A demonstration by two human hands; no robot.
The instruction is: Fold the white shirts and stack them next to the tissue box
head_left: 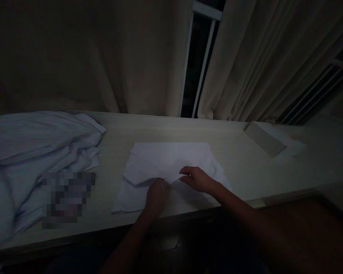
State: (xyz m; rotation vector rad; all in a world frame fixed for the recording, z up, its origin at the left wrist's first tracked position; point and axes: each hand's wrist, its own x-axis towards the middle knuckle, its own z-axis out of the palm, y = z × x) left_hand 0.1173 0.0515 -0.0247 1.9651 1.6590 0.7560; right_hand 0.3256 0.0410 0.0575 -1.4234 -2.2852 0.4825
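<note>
A dim room, seen from above by someone working with two bare hands. A white cloth [171,156] lies flat in layers on a pale bench [112,160], directly in front of the person. It is wider than it is deep, so its long axis runs left to right, across the body. Its straight far side is roughly parallel to the back of the bench; its near side lies close to the front.

The upper layer stops short of the lower one, and its near edge, slightly raised, is where both hands meet the cloth, close to the middle of its width. The left hand [157,196] is lower and nearer the body, back turned up; its fingers bend out of sight at the edge, so whether they grip cannot be told. The right hand [199,180] comes in from the right and reaches a little farther over the cloth, nearer its far side. Its thumb and forefinger appear to pinch the edge, with a small gap curving behind the tips. The two hands are close together but apart.

Well to the left is a rumpled heap [45,140] of pale fabric, with a pixelated patch over its near part. To the right, near the back, sits a pale box [265,139]. Curtains [148,57] hang behind, parted at a dark window [200,57].
</note>
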